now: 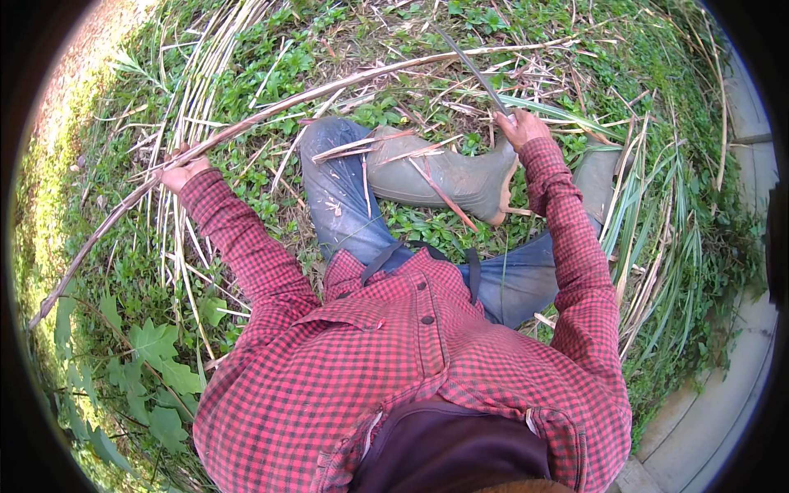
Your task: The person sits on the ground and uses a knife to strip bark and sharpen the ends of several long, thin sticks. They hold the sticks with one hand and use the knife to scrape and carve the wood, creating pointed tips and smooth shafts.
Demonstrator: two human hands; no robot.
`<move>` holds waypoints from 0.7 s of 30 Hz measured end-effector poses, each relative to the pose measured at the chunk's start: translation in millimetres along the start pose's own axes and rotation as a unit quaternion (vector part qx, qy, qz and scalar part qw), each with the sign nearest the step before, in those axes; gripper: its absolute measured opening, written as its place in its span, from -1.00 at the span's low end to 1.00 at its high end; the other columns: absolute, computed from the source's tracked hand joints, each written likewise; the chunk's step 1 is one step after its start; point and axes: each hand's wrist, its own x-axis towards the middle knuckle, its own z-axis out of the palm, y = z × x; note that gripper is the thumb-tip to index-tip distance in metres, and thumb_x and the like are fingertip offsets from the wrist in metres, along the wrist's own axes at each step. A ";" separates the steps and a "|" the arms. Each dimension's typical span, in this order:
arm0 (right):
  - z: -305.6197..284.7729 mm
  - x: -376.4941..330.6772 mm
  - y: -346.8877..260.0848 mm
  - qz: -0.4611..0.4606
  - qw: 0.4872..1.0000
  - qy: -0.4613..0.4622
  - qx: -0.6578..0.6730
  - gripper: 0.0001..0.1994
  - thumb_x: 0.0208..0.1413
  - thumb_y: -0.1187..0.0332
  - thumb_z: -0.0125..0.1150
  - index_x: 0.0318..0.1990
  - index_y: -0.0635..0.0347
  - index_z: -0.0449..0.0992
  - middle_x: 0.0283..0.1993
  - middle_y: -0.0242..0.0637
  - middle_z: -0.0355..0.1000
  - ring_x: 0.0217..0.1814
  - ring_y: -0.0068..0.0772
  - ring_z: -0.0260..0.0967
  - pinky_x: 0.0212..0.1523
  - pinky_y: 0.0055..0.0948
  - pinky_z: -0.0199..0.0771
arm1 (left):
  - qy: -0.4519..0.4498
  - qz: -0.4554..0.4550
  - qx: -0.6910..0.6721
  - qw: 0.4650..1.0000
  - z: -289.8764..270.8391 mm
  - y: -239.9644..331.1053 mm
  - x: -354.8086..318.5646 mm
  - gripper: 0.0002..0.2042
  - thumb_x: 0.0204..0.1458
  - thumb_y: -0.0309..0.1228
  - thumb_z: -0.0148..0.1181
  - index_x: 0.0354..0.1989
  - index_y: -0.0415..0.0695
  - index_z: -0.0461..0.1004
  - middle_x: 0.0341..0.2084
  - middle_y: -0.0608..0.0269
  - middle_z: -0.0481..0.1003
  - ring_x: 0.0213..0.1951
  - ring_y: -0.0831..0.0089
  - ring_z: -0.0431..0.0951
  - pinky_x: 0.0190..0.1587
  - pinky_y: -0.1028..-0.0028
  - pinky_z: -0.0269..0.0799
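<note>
The person sits on the grass [271,90] with legs folded, a green rubber boot [444,177] tucked in front of the red checked shirt [411,361]. The left hand [182,171] is closed around a long dry cane stalk [329,89], gripping it out to the person's left. The stalk's long axis runs in a shallow arc across the whole scene, from low on the left edge, up through that hand, and on over the knees toward the upper right, passing just beyond the blade. The right hand [523,127] is clenched on the handle of a long thin knife [472,70], whose blade points up and away to the upper left, its tip reaching toward the stalk. So the stalk lies ahead of and above the right hand, crossing the line of the blade at an angle, and the right hand is the nearer one to its far half. Loose dry stalks [193,82] and green leaves [657,246] lie all about, with a concrete edge [723,411] at the right
</note>
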 end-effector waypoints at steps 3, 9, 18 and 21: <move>-6.7 -20.5 -63.5 -0.082 0.996 -0.043 -0.010 -0.46 -0.02 -0.16 -0.10 -0.34 0.24 0.44 -0.41 0.02 0.43 -0.28 0.03 0.40 -0.18 -0.11 0.36 | 0.095 0.038 0.021 0.995 -15.1 -13.7 19.8 -0.50 0.02 0.20 -0.36 -0.44 -0.05 0.17 -0.59 0.20 0.25 -0.51 0.32 0.26 -0.32 0.13 0.28; -27.5 -53.0 -169.9 -0.323 0.945 -0.030 0.037 -0.48 0.00 -0.12 -0.05 -0.51 0.27 0.36 -0.69 -0.05 0.33 -0.54 0.03 0.37 -0.44 -0.14 0.38 | -0.063 0.131 -0.097 0.985 25.7 11.7 -58.3 -0.38 -0.13 0.38 -0.39 -0.72 0.01 0.12 -0.86 0.42 0.07 -0.84 0.56 0.00 -0.78 0.55 -0.03; -65.1 -43.6 -191.2 -0.300 0.951 -0.061 -0.036 -0.46 -0.01 -0.11 -0.07 -0.42 0.32 0.45 -0.54 0.04 0.41 -0.42 0.01 0.41 -0.32 -0.15 0.40 | -0.271 0.194 -0.183 0.925 33.5 40.2 -107.8 -0.38 -0.12 0.37 -0.37 -0.82 0.04 0.06 -0.93 0.48 -0.04 -0.86 0.64 -0.13 -0.80 0.62 -0.25; -80.0 -20.0 -153.3 -0.224 0.966 -0.056 -0.112 -0.43 -0.03 -0.14 -0.07 -0.37 0.31 0.47 -0.50 0.05 0.42 -0.39 -0.02 0.42 -0.30 -0.13 0.40 | -0.276 0.166 -0.172 0.931 39.8 26.1 -116.9 -0.37 -0.12 0.37 -0.38 -0.81 0.03 0.06 -0.93 0.48 -0.04 -0.86 0.64 -0.14 -0.79 0.62 -0.26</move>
